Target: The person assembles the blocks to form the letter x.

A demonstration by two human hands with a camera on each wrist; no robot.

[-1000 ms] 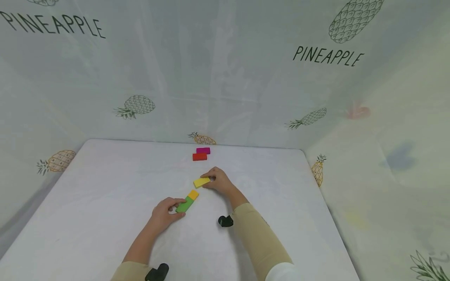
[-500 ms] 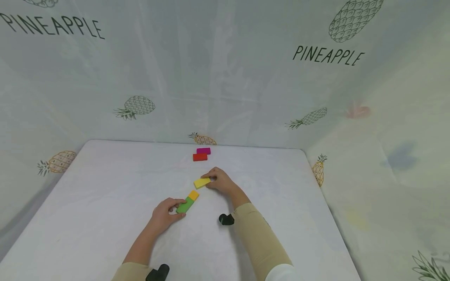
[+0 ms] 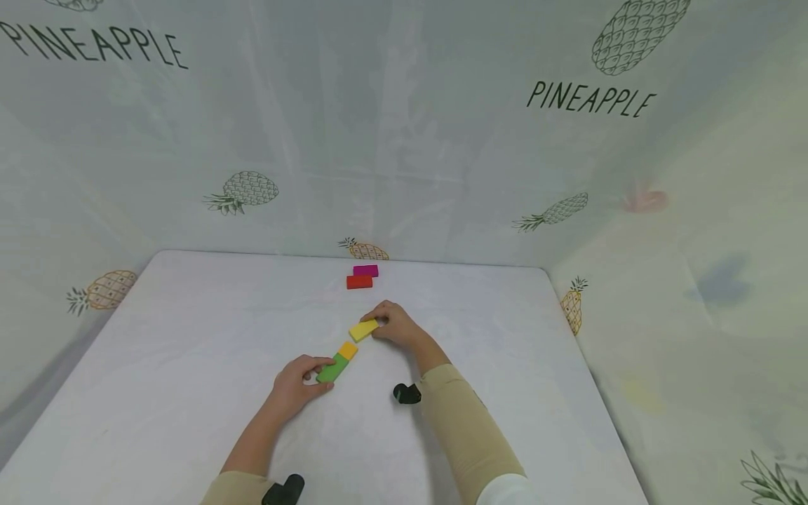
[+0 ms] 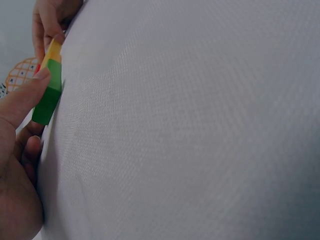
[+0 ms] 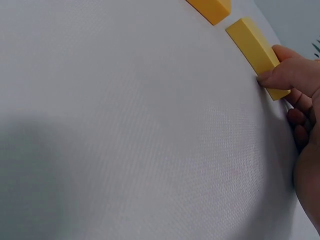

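Observation:
Between thumb and fingers, my left hand [image 3: 298,384] pinches a green block [image 3: 332,369] lying on the white table. An orange block [image 3: 347,351] sits end to end with the green one, at its far right end. My right hand [image 3: 396,327] grips a yellow block [image 3: 362,330] by its right part, just beyond the orange block. In the right wrist view, a narrow gap separates the yellow block [image 5: 252,45] from the orange block [image 5: 212,9]. Part of the green block [image 4: 48,92] is hidden behind the left thumb in the left wrist view.
A red block [image 3: 359,282] and a magenta block [image 3: 366,271] lie side by side, slightly offset, near the back edge of the white table [image 3: 208,337]. Behind the table hangs a pineapple-print curtain [image 3: 404,140]. Black wrist-worn devices [image 3: 407,394] sit by the sleeves.
The yellow block in my right hand has turned slightly, and its near end has shifted a little toward the orange block. My left hand and the green block stay in place.

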